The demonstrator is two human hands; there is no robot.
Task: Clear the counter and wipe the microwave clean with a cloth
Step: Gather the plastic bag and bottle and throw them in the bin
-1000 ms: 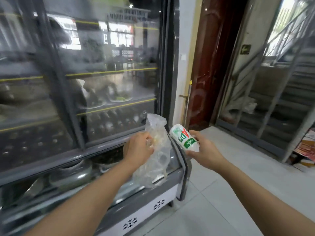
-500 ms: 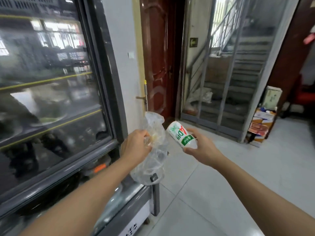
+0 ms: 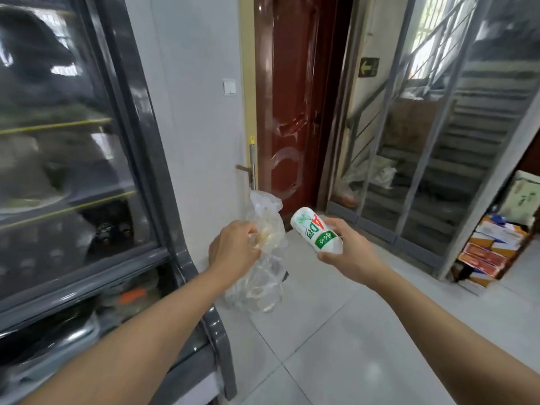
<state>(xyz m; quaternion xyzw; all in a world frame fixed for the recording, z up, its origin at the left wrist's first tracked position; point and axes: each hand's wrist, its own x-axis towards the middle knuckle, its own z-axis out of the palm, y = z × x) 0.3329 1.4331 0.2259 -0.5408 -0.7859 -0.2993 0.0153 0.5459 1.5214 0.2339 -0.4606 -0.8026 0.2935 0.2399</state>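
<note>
My left hand (image 3: 233, 249) is closed around the neck of a crumpled clear plastic bag (image 3: 263, 276), which hangs down below the fist. My right hand (image 3: 347, 255) grips a small white drink bottle (image 3: 314, 229) with a red and green label, held tilted with its base pointing up and left. Both hands are out in front of me at chest height, a short gap between them. No microwave, counter or cloth is in view.
A glass-fronted display fridge (image 3: 140, 159) with a grey frame fills the left side. Ahead stand a dark red door (image 3: 289, 106) and a glazed partition (image 3: 438, 171) with stairs behind. Stacked cardboard boxes (image 3: 493, 247) sit at the right. Pale floor tiles (image 3: 336, 331) spread below.
My view has swung right, away from the fridge toward the door and stairwell. Both hands keep the same hold on the bag and the bottle.
</note>
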